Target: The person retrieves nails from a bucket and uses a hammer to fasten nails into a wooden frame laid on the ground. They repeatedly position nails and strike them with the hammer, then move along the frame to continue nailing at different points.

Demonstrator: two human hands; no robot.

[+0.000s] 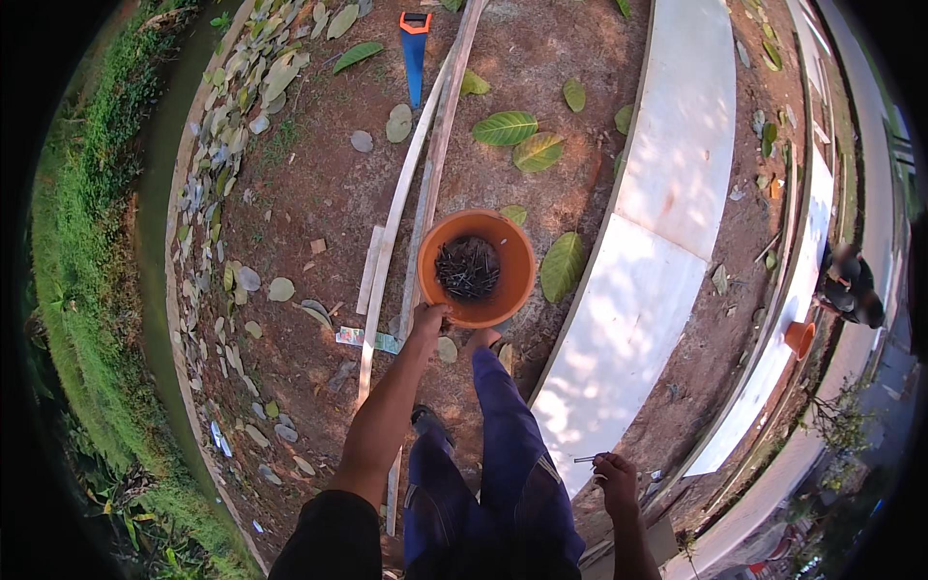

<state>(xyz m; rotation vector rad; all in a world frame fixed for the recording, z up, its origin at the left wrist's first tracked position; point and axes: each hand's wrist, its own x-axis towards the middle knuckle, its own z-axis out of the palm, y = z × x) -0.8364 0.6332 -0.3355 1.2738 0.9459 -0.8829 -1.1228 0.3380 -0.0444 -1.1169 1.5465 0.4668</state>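
My left hand grips the near rim of an orange-brown plastic pot, held out in front of my legs. At the bottom of the pot lies a heap of dark nails. Low on the right, my right hand is closed, with thin metal nails sticking out to the left from its fingers. How many it holds I cannot tell. Beside that hand runs a long pale board.
Thin wooden strips lie left of the pot, near a blue handsaw with an orange handle. Large leaves litter the soil. Far right, a person crouches by another orange pot on a second board. A water channel borders the left.
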